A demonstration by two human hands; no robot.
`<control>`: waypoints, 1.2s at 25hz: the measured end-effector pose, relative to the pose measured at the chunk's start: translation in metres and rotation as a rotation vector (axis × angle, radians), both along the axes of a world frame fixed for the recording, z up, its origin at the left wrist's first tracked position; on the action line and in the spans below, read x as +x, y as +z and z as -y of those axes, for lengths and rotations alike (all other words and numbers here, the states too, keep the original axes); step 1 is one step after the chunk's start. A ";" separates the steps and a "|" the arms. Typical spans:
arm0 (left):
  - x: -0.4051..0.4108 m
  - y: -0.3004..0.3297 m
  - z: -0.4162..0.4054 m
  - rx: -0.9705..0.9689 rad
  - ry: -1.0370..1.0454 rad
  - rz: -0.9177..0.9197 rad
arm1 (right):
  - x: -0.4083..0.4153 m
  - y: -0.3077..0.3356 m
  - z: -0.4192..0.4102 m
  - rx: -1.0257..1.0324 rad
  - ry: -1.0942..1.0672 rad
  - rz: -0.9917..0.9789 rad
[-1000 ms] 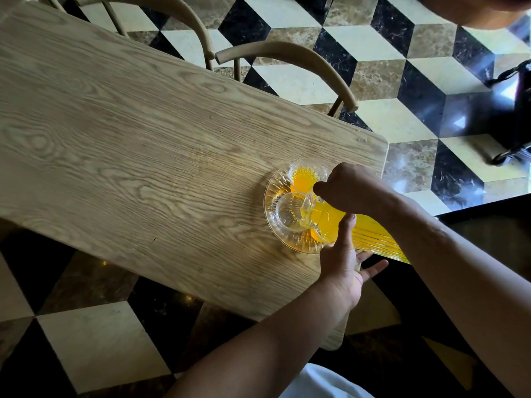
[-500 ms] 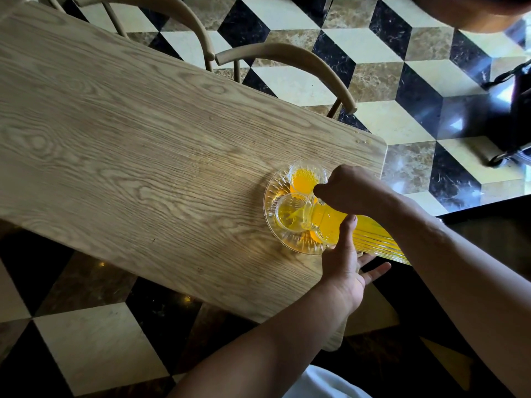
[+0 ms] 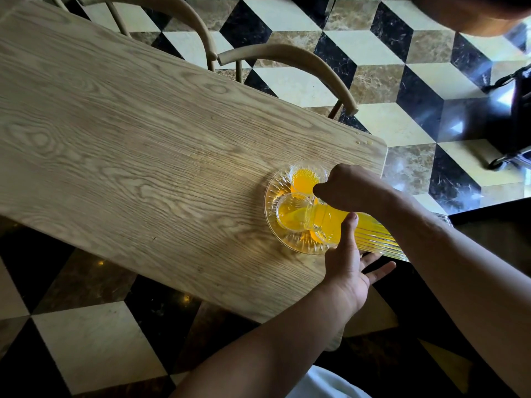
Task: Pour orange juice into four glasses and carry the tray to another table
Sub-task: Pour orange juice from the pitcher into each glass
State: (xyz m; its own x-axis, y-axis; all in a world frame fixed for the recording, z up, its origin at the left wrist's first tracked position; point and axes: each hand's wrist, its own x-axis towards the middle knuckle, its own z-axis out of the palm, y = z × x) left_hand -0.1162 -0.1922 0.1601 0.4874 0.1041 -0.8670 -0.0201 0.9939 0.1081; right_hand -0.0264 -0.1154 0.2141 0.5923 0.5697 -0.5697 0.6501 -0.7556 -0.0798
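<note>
The left hand [image 3: 349,268] lies spread, thumb up against the tilted ribbed jug [image 3: 365,234] of orange juice, fingers beneath it. Just beyond, the right hand [image 3: 349,189] grips the jug near its mouth, over a part-filled glass [image 3: 291,212] on the clear tray [image 3: 273,196]. A farther glass [image 3: 304,175] holds juice, near the bench [image 3: 129,139] corner.

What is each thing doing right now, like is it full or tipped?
Jug: tipped, pouring juice.
Near glass: upright, partly filled.
Far glass: upright, holds juice.
Tray: flat on the table.
Right hand: grips the jug.
Left hand: thumb on the jug, fingers spread beneath.
Chairs: pushed up to the table.
</note>
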 end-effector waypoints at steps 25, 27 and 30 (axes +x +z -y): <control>0.003 -0.007 -0.008 -0.063 -0.035 0.076 | -0.002 -0.003 -0.019 -0.043 0.083 0.011; 0.005 -0.007 -0.008 -0.064 -0.034 0.089 | -0.003 -0.002 -0.021 -0.050 0.089 0.021; 0.007 -0.009 -0.009 -0.061 -0.028 0.104 | -0.005 -0.001 -0.025 -0.059 0.117 0.045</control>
